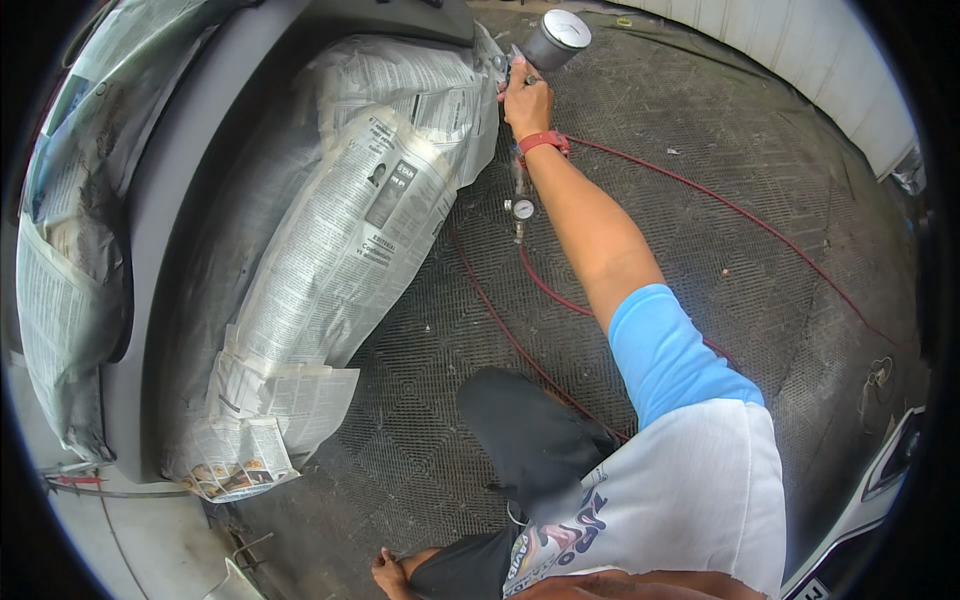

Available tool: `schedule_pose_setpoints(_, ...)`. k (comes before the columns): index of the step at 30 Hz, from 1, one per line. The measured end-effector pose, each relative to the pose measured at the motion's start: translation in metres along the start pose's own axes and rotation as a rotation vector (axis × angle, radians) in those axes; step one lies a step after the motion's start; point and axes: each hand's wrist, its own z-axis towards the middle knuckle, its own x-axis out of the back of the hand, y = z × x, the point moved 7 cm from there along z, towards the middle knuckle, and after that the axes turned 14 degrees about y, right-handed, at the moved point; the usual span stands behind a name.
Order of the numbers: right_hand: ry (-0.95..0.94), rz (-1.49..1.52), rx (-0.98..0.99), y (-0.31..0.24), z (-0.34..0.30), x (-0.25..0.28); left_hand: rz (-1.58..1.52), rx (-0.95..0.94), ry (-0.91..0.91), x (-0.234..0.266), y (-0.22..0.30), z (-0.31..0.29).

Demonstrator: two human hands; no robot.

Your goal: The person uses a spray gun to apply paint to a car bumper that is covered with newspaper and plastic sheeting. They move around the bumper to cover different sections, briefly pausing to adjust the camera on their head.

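My right hand (528,100), on an outstretched arm with a red wristband, is closed around a spray gun (501,62). A round grey paint cup (553,42) with a pale lid sits on the gun, tilted to the right. Under the wrist hangs a regulator with a round gauge (522,208), joined to a red air hose (700,187). The gun is beside the far end of a matte grey curved body panel (190,170), close to newspaper masking (340,230). Low in view, my left hand (390,573) hangs by my knee, fingers loosely bent and apart, with nothing visible in it.
Red hose loops across the dark textured floor mat (800,330) beside my legs. More newspaper and clear plastic sheeting (75,270) cover the panel's left side. A pale corrugated wall (790,60) stands at the far right. Part of a white vehicle (860,510) shows at lower right.
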Motion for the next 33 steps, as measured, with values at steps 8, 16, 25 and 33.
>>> schedule_pose_setpoints(8,-0.226,0.224,0.021,-0.068,-0.056,0.021,0.034,-0.019,0.015,0.007,-0.005,-0.006)
schedule_pose_setpoints(16,-0.377,0.456,0.096,-0.150,-0.110,0.033,0.015,-0.024,-0.096,-0.003,0.033,0.002)
schedule_pose_setpoints(25,-0.543,0.591,0.043,-0.192,-0.162,0.047,-0.048,-0.082,-0.094,-0.006,0.044,0.003)
schedule_pose_setpoints(33,-0.254,0.403,0.188,-0.168,-0.117,0.039,-0.160,-0.067,-0.106,-0.003,0.056,-0.003)
